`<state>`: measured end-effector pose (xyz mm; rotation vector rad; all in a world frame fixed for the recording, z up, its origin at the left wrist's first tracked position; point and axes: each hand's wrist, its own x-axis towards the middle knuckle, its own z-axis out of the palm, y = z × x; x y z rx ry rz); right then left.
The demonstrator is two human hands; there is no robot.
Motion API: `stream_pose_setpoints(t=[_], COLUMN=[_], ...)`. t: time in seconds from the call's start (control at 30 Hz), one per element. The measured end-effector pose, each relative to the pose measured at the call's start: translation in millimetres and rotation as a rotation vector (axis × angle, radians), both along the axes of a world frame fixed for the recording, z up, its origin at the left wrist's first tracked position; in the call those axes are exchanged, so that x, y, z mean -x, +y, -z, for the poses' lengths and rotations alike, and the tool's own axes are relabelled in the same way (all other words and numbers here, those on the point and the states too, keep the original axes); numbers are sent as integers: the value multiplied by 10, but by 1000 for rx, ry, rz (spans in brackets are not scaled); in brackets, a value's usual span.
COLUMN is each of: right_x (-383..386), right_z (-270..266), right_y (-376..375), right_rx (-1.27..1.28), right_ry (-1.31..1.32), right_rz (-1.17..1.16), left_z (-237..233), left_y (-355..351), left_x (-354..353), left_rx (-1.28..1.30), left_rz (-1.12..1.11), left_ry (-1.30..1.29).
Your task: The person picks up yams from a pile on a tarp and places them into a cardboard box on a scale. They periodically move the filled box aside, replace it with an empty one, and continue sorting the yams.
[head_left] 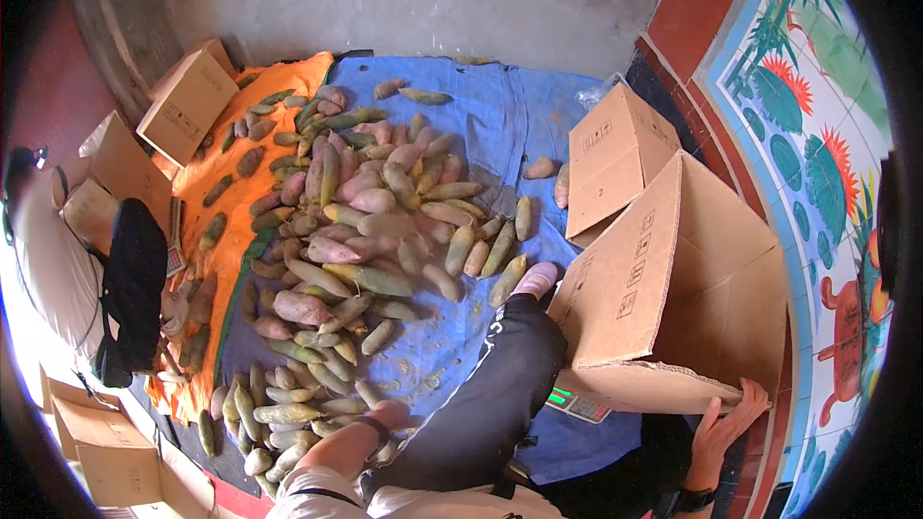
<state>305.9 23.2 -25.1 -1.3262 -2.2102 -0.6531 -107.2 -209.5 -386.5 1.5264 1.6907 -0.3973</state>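
Note:
My left hand [389, 413] is low in the view, touching or just over the lower edge of a heap of green and pinkish root vegetables [375, 221]. It is smeared and its fingers cannot be made out. At the lower right, my right hand [729, 423] grips the bottom edge of a large open cardboard box [615, 279], its thumb and fingers on the rim. The box is tilted, its inside facing right. A scale [579, 407] with green lit digits shows partly under the box, beside my dark-trousered leg [481, 394].
Blue sheeting [471, 86] and orange cloth [288, 72] cover the floor. Another cardboard box [615, 149] stands behind the large one. At the left, a person in white and black [72, 269] bends near more boxes [187, 106] and a second scale [175, 255]. A painted wall [817, 183] borders the right.

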Motion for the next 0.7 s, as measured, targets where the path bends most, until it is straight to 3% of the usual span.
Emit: stream_pose_setpoints(t=[0.37, 0.63, 0.7], right_x=[45, 67, 79], right_z=[5, 0, -9], right_y=[34, 17, 14], right_rx=[-50, -43, -33], right_ry=[24, 71, 81], right_rz=[-33, -59, -65], left_z=[-877, -58, -688], left_y=[342, 326, 471], left_x=[567, 695, 595], left_rx=[-127, -256, -176], left_rz=[-133, -75, -164], left_ry=[247, 365, 343])
